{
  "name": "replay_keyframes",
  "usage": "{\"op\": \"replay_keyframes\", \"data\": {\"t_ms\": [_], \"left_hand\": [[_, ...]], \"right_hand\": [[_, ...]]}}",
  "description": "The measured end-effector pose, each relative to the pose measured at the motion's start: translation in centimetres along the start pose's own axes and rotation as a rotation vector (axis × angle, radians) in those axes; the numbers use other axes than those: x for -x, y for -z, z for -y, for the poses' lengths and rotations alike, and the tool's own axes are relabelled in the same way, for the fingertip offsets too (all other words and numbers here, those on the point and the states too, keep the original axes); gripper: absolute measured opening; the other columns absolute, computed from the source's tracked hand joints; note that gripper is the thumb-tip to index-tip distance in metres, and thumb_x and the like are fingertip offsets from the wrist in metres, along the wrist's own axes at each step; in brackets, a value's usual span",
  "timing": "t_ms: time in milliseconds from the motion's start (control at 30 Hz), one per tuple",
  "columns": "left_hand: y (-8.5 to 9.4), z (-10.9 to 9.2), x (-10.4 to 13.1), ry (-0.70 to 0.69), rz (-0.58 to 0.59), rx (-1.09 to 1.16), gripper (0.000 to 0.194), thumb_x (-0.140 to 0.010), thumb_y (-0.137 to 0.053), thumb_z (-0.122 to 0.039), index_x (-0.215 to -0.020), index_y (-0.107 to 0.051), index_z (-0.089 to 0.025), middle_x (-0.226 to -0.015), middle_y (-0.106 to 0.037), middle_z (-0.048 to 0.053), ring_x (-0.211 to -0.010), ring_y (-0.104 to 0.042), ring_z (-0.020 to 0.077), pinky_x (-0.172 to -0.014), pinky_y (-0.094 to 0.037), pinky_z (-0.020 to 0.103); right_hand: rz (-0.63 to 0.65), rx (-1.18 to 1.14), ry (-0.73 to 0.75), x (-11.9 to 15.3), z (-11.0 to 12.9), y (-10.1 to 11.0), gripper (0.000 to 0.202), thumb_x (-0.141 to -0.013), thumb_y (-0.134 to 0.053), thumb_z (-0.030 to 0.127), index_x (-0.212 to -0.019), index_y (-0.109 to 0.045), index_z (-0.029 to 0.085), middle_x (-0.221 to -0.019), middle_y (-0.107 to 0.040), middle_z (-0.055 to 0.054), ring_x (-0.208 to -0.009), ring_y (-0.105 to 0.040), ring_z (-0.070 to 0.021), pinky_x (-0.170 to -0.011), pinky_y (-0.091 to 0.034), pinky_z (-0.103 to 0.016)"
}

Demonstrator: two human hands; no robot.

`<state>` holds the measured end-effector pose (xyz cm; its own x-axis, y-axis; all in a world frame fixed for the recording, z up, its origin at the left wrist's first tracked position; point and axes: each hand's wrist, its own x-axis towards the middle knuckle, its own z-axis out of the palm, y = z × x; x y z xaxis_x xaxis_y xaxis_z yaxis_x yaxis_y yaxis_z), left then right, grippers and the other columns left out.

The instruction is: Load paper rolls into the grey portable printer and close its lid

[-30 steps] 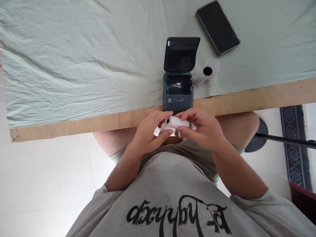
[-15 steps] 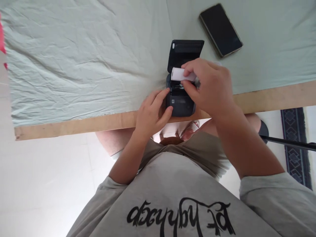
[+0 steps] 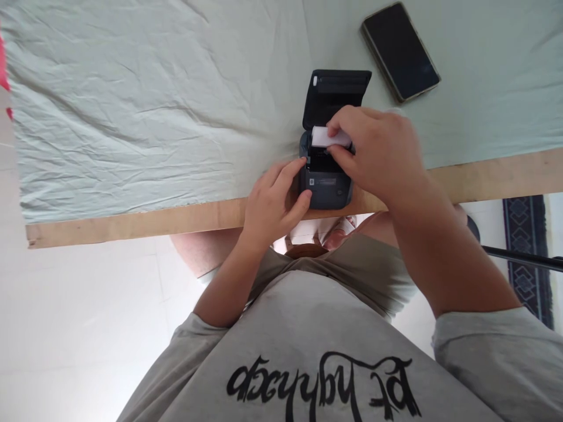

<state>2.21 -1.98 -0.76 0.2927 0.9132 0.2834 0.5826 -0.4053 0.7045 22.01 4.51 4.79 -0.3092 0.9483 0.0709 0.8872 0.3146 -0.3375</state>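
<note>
A small black portable printer (image 3: 329, 193) lies at the table's near edge with its lid (image 3: 336, 97) swung up and back. My right hand (image 3: 378, 152) pinches a white paper roll (image 3: 323, 136) between thumb and fingers. The roll lies across the back of the printer's open bay, its right end hidden by my fingers. My left hand (image 3: 275, 202) touches the printer's left side with its index fingertip and thumb, the fingers stretched out and apart.
A dark phone (image 3: 401, 53) in a case lies face up on the pale green cloth (image 3: 153, 105), behind and right of the printer. The table's bare wooden edge (image 3: 132, 225) runs along the front. A black bar (image 3: 519, 258) shows at the right.
My right hand has lowered the paper roll slightly toward the printer's bay. The printer and phone appear slightly farther right in view. My left hand keeps its place against the printer's side.
</note>
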Motion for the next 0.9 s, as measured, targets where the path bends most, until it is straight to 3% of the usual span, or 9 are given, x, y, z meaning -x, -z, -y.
{"op": "replay_keyframes", "data": {"t_ms": [367, 667, 767, 900], "left_hand": [[0.0, 0.0, 0.1, 0.004, -0.002, -0.029, 0.044, -0.097, -0.054, -0.035, -0.138, -0.053, -0.018, -0.125, -0.066, 0.010, -0.113, -0.064, 0.0249, -0.098, -0.050, 0.035], [0.0, 0.0, 0.0, 0.010, -0.008, -0.013, 0.045, -0.096, -0.055, -0.034, -0.137, -0.055, -0.016, -0.125, -0.066, 0.011, -0.114, -0.064, 0.0254, -0.099, -0.050, 0.035], [0.0, 0.0, 0.0, 0.014, -0.007, -0.011, 0.045, -0.096, -0.055, -0.035, -0.137, -0.055, -0.017, -0.126, -0.066, 0.011, -0.114, -0.064, 0.0256, -0.098, -0.050, 0.036], [0.0, -0.1, 0.0, 0.014, -0.009, -0.003, 0.044, -0.096, -0.056, -0.035, -0.136, -0.054, -0.019, -0.129, -0.066, 0.010, -0.118, -0.064, 0.0245, -0.101, -0.050, 0.035]], "right_hand": [[-0.146, -0.029, 0.115, 0.1, -1.3, -1.2, 0.006, -0.084, -0.066, 0.028, -0.086, -0.060, 0.027, -0.076, -0.068, -0.002, -0.059, -0.049, -0.0171, -0.058, -0.038, -0.035], [-0.102, -0.053, 0.133, -0.1, -1.4, -1.3, 0.014, -0.082, -0.066, 0.024, -0.069, -0.060, 0.025, -0.077, -0.069, -0.004, -0.080, -0.059, -0.0252, -0.059, -0.041, -0.036], [-0.094, -0.050, 0.162, 0.0, -1.2, -1.0, 0.015, -0.084, -0.064, 0.026, -0.070, -0.060, 0.026, -0.083, -0.072, -0.004, -0.083, -0.060, -0.0261, -0.060, -0.044, -0.038], [-0.050, 0.001, 0.089, 0.6, -0.5, -0.2, 0.012, -0.085, -0.062, 0.027, -0.073, -0.061, 0.027, -0.094, -0.075, -0.004, -0.091, -0.062, -0.0298, -0.065, -0.045, -0.043]]}}
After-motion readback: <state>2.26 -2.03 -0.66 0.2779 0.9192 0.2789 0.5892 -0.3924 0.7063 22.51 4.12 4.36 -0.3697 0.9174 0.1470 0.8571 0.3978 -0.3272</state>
